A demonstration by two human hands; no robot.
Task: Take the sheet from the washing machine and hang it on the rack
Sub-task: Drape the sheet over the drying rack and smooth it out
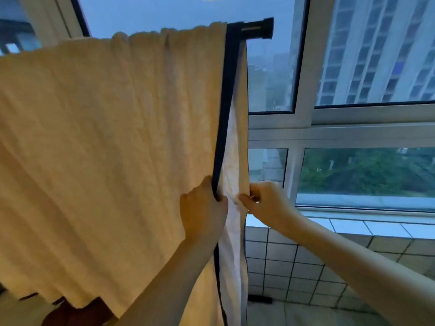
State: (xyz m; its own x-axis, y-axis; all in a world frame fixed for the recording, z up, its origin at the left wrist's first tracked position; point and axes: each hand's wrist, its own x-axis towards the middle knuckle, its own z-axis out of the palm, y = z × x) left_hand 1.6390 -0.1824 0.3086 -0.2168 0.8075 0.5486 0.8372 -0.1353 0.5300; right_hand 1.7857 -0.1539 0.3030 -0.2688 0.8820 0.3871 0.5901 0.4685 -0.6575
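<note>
A cream sheet (106,137) with a dark navy border hangs over a black rack bar (257,28), whose capped end sticks out past the sheet's right edge. The sheet falls in two layers, a near one and a far one. My left hand (203,208) grips the near layer at its navy edge. My right hand (266,200) pinches the edge of the far layer, just to the right. Both hands are at mid-height of the hanging sheet, a few centimetres apart.
A large window with white frames (303,123) stands right behind the rack, with tower blocks and trees outside. Below it runs a tiled sill and a tiled wall (306,267). Dark reddish cloth (77,311) shows under the sheet at bottom left.
</note>
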